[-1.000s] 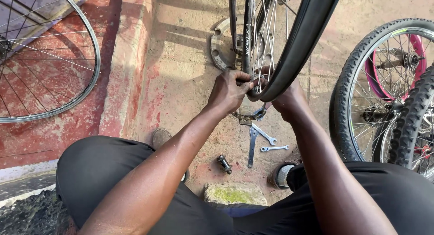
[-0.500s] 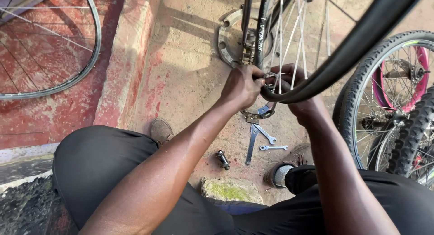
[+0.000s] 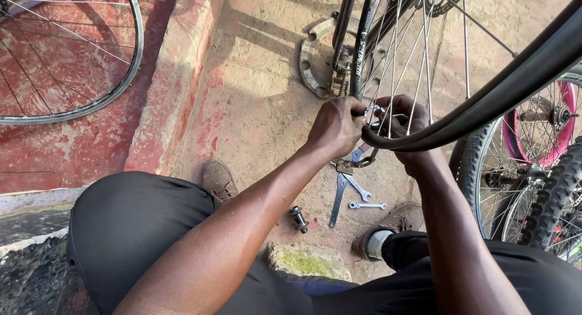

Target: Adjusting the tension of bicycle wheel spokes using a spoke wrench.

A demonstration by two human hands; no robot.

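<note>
Both hands, left hand (image 3: 336,128) and right hand (image 3: 407,122), clenched on upright spoked wheel (image 3: 394,54), tyre (image 3: 485,103) slanting up-right.

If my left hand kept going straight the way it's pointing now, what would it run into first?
The left hand points right, toward the right hand. It would most likely meet the black tyre and spokes gripped between them, then the right hand's fingers. Depth is hard to judge.

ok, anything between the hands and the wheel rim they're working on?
Nothing visible. The left hand and right hand are already at the wheel rim, closed around the black tyre there. The spanners lie on the ground below, out of the way.
</note>
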